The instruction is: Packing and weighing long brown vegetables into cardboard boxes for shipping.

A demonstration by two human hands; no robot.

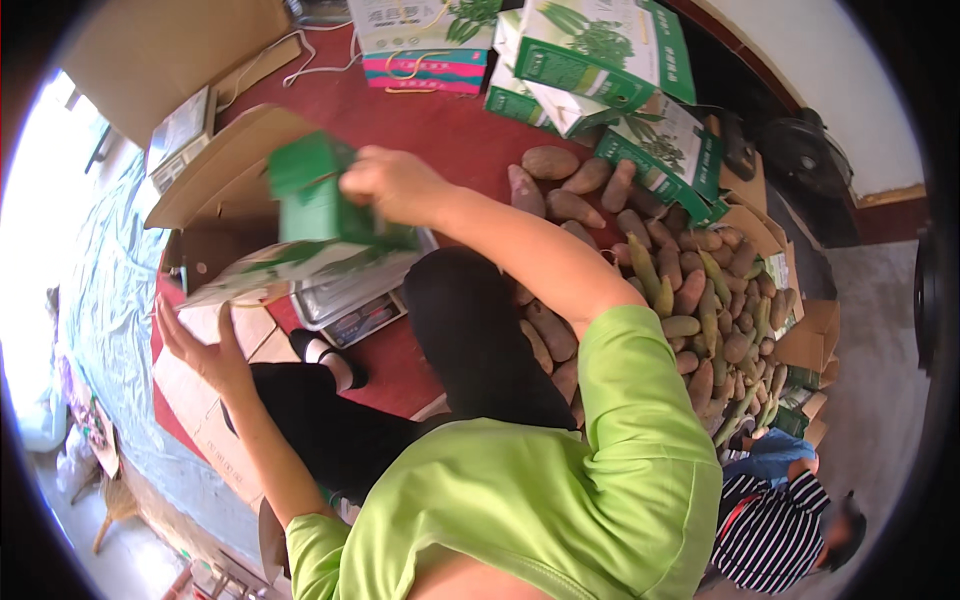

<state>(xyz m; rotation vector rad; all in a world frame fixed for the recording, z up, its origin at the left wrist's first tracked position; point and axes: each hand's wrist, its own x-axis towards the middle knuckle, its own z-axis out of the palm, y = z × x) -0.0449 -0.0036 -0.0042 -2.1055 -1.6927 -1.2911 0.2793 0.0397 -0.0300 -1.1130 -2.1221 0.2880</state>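
Observation:
A green and white cardboard carton (325, 210) is held tilted above a scale, partly smeared by motion. My right hand (395, 185) is closed on the carton's green end, its fingers curled over the edge. Below and to the left, my left hand (205, 350) has its thumb and fingers apart beside the carton's lower left edge; whether it touches the carton I cannot tell. The scale (358, 318), with a metal tray and a display panel, stands under the carton on the red floor covering, in front of my legs. The carton hides part of the tray.
A large open brown box (235, 165) stands behind the carton. A big heap of brown and green tubers (700, 310) spreads to my right. More green and white cartons (600, 60) lie beyond it. A person in a striped top (770, 535) is at the lower right. Blue sheeting (110, 290) lies left.

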